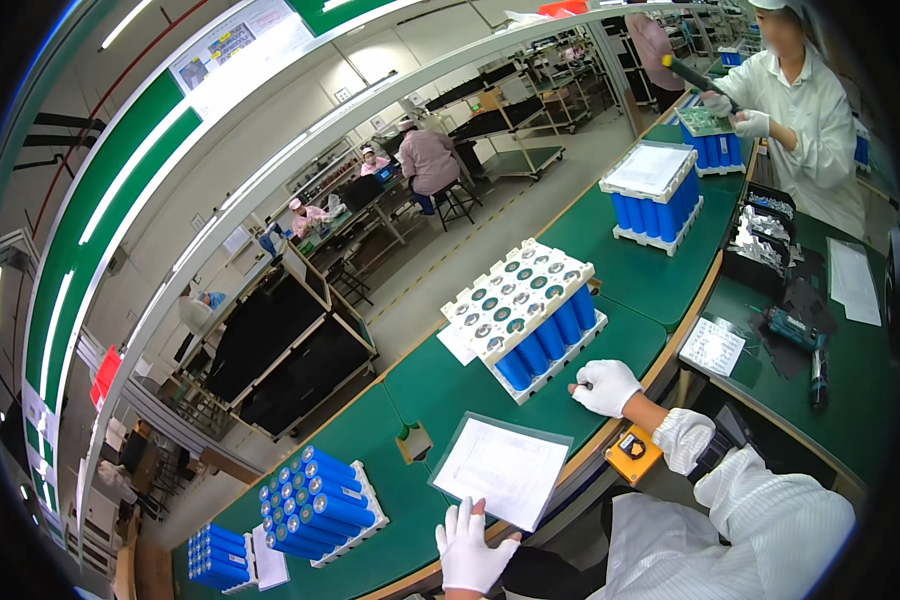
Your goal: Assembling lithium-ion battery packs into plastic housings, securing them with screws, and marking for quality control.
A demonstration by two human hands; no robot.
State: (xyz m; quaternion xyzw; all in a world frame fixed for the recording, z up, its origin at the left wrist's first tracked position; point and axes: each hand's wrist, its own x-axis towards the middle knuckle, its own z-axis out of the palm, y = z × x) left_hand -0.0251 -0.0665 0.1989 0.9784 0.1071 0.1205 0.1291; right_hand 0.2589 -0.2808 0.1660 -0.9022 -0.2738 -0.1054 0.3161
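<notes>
My left hand [473,550], in a white glove with bare fingertips, is spread flat at the near edge of a plastic-sleeved paper sheet [502,468]. Its fingertips reach the sleeve's lower left corner. My right hand [607,388], also gloved, is closed in a fist just over the green bench [625,325]. A small dark spot shows at its fingers; what they hold, if anything, I cannot make out. Left of this fist stands a block of blue cylindrical battery cells [540,345], upright between two white plastic holders, the top one showing round cell ends.
Two more cell blocks [315,510] [217,555] stand at the left. A paper-topped block [653,195] stands farther right. An orange box [634,455] sits below the bench edge. A power screwdriver [795,328] lies on the side table. A person [805,130] works beyond.
</notes>
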